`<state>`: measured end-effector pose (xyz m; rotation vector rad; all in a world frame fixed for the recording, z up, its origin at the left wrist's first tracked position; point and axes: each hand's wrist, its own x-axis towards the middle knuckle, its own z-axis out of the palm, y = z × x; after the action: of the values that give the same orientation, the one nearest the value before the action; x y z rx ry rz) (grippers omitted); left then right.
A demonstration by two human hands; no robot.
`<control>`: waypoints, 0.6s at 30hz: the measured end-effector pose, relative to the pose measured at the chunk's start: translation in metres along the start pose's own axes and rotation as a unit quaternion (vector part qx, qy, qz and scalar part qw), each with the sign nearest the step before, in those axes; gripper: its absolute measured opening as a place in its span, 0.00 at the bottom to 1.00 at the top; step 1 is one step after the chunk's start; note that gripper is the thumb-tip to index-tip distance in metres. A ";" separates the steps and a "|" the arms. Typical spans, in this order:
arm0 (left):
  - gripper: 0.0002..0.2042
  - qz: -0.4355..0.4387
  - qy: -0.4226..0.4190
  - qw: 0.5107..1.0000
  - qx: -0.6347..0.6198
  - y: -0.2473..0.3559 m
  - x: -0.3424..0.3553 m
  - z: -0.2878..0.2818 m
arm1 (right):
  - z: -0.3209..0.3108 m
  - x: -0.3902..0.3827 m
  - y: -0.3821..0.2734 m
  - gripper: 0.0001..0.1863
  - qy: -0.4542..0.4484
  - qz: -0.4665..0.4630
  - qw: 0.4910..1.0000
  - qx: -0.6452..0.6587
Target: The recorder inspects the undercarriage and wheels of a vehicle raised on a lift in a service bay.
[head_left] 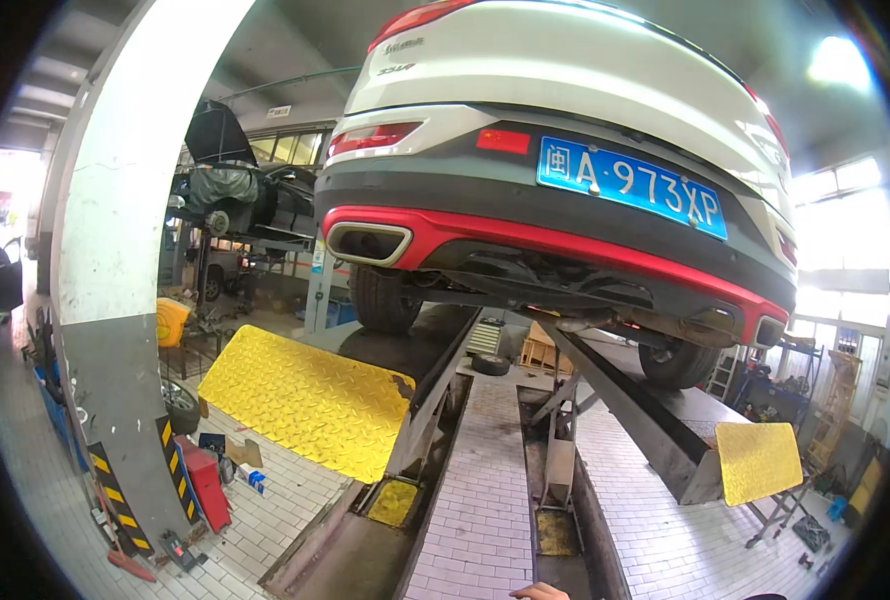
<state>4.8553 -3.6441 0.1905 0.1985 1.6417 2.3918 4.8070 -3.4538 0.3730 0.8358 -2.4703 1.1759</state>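
A striped pillar stands left of a yellow ramp plate. The white car sits raised on a lift, marked with small lettering, then a red sticker. Below, the right hand barely shows; whether it grips anything, I cannot tell. Rightward come a white-lettered blue licence plate and another ramp plate.

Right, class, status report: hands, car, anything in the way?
Right hand, seemingly, at lower edge, grip unclear; left out of view. White car raised on lift runways. Possible obstacle: yellow plates at runways' near ends.
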 end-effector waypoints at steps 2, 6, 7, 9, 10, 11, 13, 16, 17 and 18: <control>0.18 0.007 0.015 1.000 0.013 -0.004 0.001 -0.003 | -0.001 -0.001 0.002 0.10 0.004 0.002 1.000 0.002; 0.17 0.005 0.034 0.997 0.067 0.002 0.010 -0.017 | -0.002 0.000 0.004 0.10 0.014 -0.004 1.000 -0.003; 0.16 0.021 0.047 0.997 0.065 0.008 0.011 -0.020 | -0.002 0.000 0.004 0.09 0.020 -0.010 1.000 -0.007; 0.16 0.033 0.061 0.995 0.067 0.013 0.011 -0.026 | -0.002 0.000 0.007 0.09 0.022 -0.009 1.000 -0.004; 0.15 0.052 0.090 0.992 0.074 0.011 0.012 -0.030 | -0.003 0.000 0.009 0.09 0.023 -0.010 1.000 -0.004; 0.15 0.071 0.117 0.987 0.081 0.014 0.011 -0.032 | -0.002 -0.001 0.012 0.09 0.026 -0.007 1.000 -0.001; 0.14 0.073 0.134 0.985 0.082 0.021 0.004 -0.033 | -0.001 -0.003 0.018 0.09 0.034 -0.013 0.999 0.009; 0.14 0.076 0.161 0.980 0.084 0.019 -0.001 -0.040 | 0.001 -0.003 0.022 0.09 0.042 -0.003 0.999 0.028; 0.14 0.078 0.169 0.979 0.087 0.019 -0.002 -0.041 | 0.001 -0.003 0.024 0.09 0.043 -0.002 0.999 0.031; 0.14 0.076 0.169 0.979 0.090 0.019 -0.003 -0.041 | 0.002 -0.003 0.026 0.09 0.046 -0.002 0.999 0.028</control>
<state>4.8459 -3.6884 0.1937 -0.0607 2.0653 2.4953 4.7938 -3.4410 0.3542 0.7830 -2.3718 1.2588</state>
